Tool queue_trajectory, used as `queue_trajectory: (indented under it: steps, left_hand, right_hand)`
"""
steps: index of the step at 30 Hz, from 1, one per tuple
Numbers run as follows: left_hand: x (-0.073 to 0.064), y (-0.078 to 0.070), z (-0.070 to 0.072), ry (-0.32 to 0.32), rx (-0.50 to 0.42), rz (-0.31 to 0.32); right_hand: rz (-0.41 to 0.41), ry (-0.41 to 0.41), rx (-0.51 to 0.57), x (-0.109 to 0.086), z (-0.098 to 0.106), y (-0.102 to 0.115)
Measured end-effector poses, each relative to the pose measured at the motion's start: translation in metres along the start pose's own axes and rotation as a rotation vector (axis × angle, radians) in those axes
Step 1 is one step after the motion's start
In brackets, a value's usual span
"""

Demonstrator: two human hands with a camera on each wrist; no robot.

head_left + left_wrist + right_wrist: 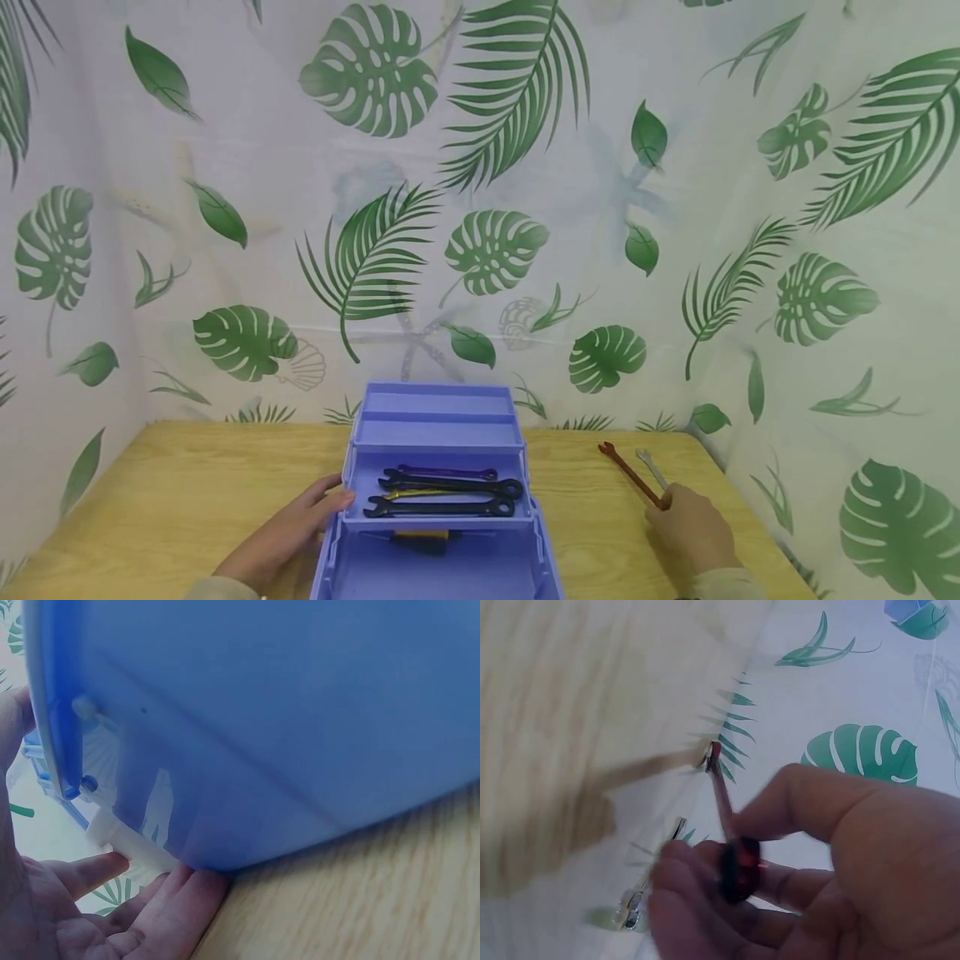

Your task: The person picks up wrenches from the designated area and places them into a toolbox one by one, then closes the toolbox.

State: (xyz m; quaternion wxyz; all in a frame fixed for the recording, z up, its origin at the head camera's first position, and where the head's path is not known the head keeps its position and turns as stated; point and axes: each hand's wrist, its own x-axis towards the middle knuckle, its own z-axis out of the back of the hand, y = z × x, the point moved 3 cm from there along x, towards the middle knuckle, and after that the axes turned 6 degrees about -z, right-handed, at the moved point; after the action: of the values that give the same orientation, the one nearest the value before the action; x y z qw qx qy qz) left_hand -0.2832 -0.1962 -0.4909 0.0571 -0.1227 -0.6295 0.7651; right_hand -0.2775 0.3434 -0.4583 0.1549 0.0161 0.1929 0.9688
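Hands flank an open blue toolbox (442, 575): the left hand (288, 529) lies relaxed along its side, probably steadying it; the right hand (693, 529) pinches a red wrench (633, 477) by its near end, leaving the far end free. Farther in, four wrenches (450, 484) lie crosswise in a tray (367, 479), seemingly grouped by kind. Beyond the right hand, a silver wrench (652, 469) lies toward the surface's (225, 467) far right corner.

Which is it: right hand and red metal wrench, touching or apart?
Touching: the right wrist view shows the right hand gripping one end of the red metal wrench.
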Motion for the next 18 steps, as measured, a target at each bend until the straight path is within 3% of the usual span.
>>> queue_trajectory:
  steps: [3,6,9,12,16,18]
  left_hand:
    - [0.000,0.002,0.000,0.023,-0.016,-0.017]
    - [0.000,0.004,0.001,0.058,-0.040,-0.038]
    - [0.000,0.005,0.000,0.051,-0.041,-0.039]
    - [0.001,0.003,0.000,0.009,-0.022,-0.025]
    - [0.002,0.002,0.000,-0.032,0.002,0.004]
    - [0.001,0.002,0.000,-0.023,-0.001,0.005]
  right_hand:
    - [0.013,-0.032,0.012,0.001,0.003,0.002]
    - [0.040,-0.118,0.042,0.001,0.005,0.004]
    - [0.086,-0.213,0.071,0.001,0.009,0.008]
    - [0.118,-0.253,0.080,0.002,0.012,0.009]
    - [0.095,-0.163,0.123,0.004,0.011,0.008]
    - [0.076,-0.096,0.146,0.005,0.008,0.006]
